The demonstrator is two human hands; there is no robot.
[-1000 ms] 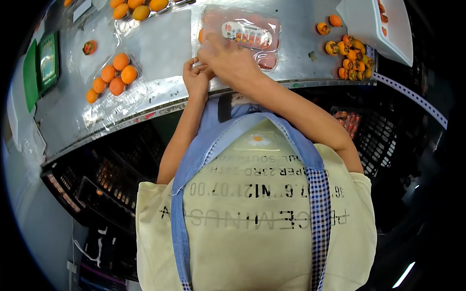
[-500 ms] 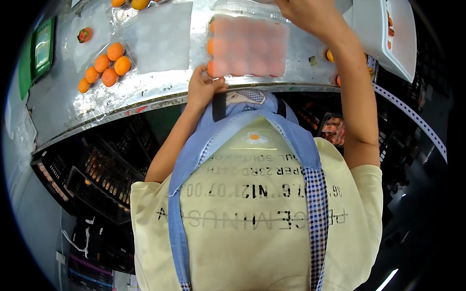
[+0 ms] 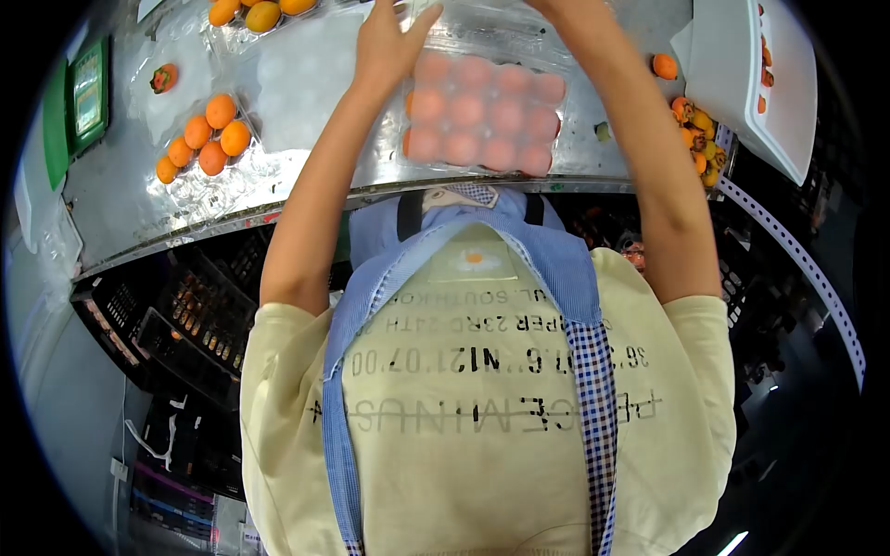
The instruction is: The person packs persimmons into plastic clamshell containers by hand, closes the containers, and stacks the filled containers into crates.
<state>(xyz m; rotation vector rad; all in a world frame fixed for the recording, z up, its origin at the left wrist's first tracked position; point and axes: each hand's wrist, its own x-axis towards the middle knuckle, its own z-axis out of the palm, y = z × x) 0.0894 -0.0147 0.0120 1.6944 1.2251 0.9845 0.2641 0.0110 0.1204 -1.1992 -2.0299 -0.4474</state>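
Observation:
A clear plastic tray of orange fruit, apparently persimmons, sits before me at the table's near edge. A translucent sheet [image 3: 484,113] covers most of the fruit, whose round shapes show through it. Above the tray's upper left corner is my left hand [image 3: 389,44], its thumb stretched away from the fingers; the fingertips reach the top edge of the view. My right hand [image 3: 559,7] is beyond the tray's upper right, at the clear lid [image 3: 491,23]. Its fingers are cut off by the frame, so their hold is hidden.
Several loose orange fruits [image 3: 211,134] rest on clear plastic at the left, near a single persimmon [image 3: 164,78]. More fruit [image 3: 262,16] lies at the top. A white foam box [image 3: 732,83] and fruit with leafy tops [image 3: 700,139] are at the right. Black crates [image 3: 199,310] stand below.
My left hand has left the tray's near left corner and moved up to its far side. Fruit shapes show more distinctly through the sheet. My right hand has shifted slightly upward.

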